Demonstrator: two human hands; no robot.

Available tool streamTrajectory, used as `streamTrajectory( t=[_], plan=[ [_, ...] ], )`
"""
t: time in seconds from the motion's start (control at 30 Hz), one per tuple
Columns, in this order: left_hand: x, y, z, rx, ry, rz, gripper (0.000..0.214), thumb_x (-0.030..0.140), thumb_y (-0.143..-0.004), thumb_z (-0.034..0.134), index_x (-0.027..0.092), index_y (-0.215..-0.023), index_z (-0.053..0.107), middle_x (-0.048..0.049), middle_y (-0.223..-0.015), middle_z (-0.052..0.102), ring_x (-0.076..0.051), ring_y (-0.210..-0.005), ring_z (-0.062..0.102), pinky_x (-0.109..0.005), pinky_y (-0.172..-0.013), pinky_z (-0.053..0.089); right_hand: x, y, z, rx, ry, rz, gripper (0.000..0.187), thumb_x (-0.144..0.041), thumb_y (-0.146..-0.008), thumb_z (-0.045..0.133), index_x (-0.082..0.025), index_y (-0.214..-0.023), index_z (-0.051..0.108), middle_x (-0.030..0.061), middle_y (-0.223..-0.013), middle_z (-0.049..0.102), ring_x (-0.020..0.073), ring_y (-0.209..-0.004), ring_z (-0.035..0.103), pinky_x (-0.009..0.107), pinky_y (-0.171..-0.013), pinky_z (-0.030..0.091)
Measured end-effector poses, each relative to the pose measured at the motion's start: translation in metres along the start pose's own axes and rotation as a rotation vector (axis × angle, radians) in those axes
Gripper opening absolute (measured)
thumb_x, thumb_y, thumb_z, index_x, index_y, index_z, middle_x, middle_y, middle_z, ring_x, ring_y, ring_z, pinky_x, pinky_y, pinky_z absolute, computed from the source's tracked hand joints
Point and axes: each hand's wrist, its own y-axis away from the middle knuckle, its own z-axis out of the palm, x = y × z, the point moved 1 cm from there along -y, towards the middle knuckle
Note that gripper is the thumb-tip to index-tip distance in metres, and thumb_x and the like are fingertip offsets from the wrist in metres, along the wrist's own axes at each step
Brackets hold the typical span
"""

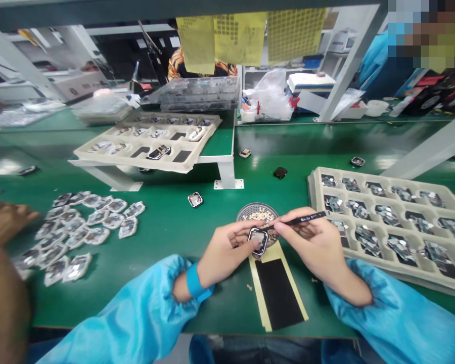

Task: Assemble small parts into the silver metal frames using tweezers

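My left hand [227, 250] grips a small square watch case [258, 240] with a pale metal rim and dark inner parts, between thumb and fingers. In my right hand [314, 247] is a pair of black tweezers [305, 219], held like a pen, its tip at the upper right edge of the watch case. Just behind both hands stands a round grey dish [246, 211] of small tan pieces, partly hidden by my fingers. Below the hands a black rectangular pad [280, 293] with yellow tape edges [258, 298] lies on the green table.
Many loose watch cases [76, 230] lie at left, near another person's arm [3, 283]. A compartment tray [398, 212] of circuit parts stands at right. Another tray [144, 141] rests on a raised green shelf [222, 139]. Single cases [195, 199] lie around the middle.
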Motion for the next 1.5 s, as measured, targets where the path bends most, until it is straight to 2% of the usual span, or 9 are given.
streamTrajectory(
  t=[0.17,0.33,0.7,1.0,1.2,1.3,1.37,1.43,1.5],
  plan=[
    [0.002,-0.001,-0.001,0.01,0.073,-0.024,0.045,0.023,-0.075,0.084,0.011,-0.117,0.071,-0.0135,-0.106,0.078,-0.025,-0.091,0.076,-0.032,-0.072,0.065,-0.003,0.003,-0.003,-0.062,0.097,-0.253,0.022,-0.013,-0.085,0.075,-0.027,-0.1,0.07,0.0032,-0.099,0.076,0.0233,-0.097,0.073,0.043,-0.091,0.06],
    [0.003,-0.001,-0.002,-0.009,0.129,-0.043,0.044,0.02,-0.075,0.084,0.011,-0.117,0.071,-0.0127,-0.104,0.078,-0.023,-0.087,0.075,-0.029,-0.068,0.064,-0.003,0.004,-0.002,-0.082,0.112,-0.277,0.023,-0.012,-0.086,0.074,-0.027,-0.103,0.07,0.0033,-0.101,0.076,0.0231,-0.098,0.073,0.042,-0.091,0.061],
    [0.001,0.0,-0.002,0.006,0.035,-0.006,0.044,0.025,-0.078,0.082,0.013,-0.119,0.071,-0.0133,-0.109,0.077,-0.025,-0.095,0.074,-0.033,-0.078,0.063,0.001,0.004,0.001,0.005,0.048,-0.104,0.012,-0.022,-0.085,0.078,-0.024,-0.094,0.071,0.0058,-0.094,0.077,0.0235,-0.092,0.075,0.04,-0.086,0.063],
    [-0.005,0.004,-0.003,0.135,-0.484,0.237,0.033,0.022,-0.088,0.068,0.02,-0.12,0.074,-0.0036,-0.08,0.073,-0.015,-0.062,0.061,-0.025,-0.057,0.05,-0.003,-0.003,0.008,0.027,-0.252,0.175,0.023,-0.034,-0.079,0.082,-0.02,-0.087,0.066,0.0048,-0.082,0.078,0.0194,-0.075,0.077,0.032,-0.072,0.067],
    [-0.003,0.003,-0.005,0.146,-0.695,0.349,0.03,0.018,-0.087,0.067,0.024,-0.115,0.074,-0.0003,-0.076,0.07,-0.013,-0.058,0.054,-0.025,-0.061,0.046,0.0,-0.005,0.014,-0.034,-0.362,0.244,0.031,-0.044,-0.082,0.078,-0.02,-0.09,0.06,0.0028,-0.075,0.076,0.0183,-0.066,0.075,0.033,-0.068,0.065],
    [-0.006,-0.001,-0.008,0.146,-0.493,0.251,0.031,0.023,-0.087,0.069,0.021,-0.118,0.067,-0.0049,-0.098,0.073,-0.017,-0.076,0.066,-0.026,-0.07,0.053,-0.016,-0.013,-0.001,-0.059,-0.445,0.115,0.031,-0.048,-0.098,0.056,-0.02,-0.086,0.057,0.0057,-0.085,0.076,0.0196,-0.076,0.075,0.037,-0.075,0.063],
    [-0.007,-0.004,-0.01,0.139,-0.34,0.185,0.04,0.027,-0.086,0.071,0.021,-0.123,0.061,-0.008,-0.117,0.069,-0.02,-0.092,0.07,-0.028,-0.078,0.056,-0.031,-0.021,-0.026,0.026,-0.425,-0.017,0.035,-0.046,-0.103,0.044,-0.021,-0.084,0.056,0.0048,-0.087,0.075,0.0183,-0.075,0.073,0.035,-0.073,0.061],
    [-0.007,-0.006,-0.012,0.126,-0.273,0.126,0.042,0.031,-0.084,0.074,0.02,-0.123,0.061,-0.0083,-0.116,0.068,-0.021,-0.093,0.07,-0.029,-0.079,0.058,-0.042,-0.03,-0.059,0.193,-0.236,-0.108,0.032,-0.045,-0.104,0.043,-0.022,-0.088,0.06,-0.0001,-0.075,0.07,0.0143,-0.06,0.065,0.029,-0.06,0.055],
    [-0.005,-0.008,-0.013,0.101,-0.265,0.061,0.037,0.035,-0.083,0.076,0.017,-0.113,0.065,-0.0073,-0.101,0.071,-0.019,-0.083,0.07,-0.028,-0.074,0.058,-0.043,-0.038,-0.092,0.266,0.175,-0.094,0.027,-0.043,-0.1,0.05,-0.023,-0.092,0.067,-0.0004,-0.072,0.069,0.0146,-0.058,0.062,0.027,-0.058,0.05]
  ],
)
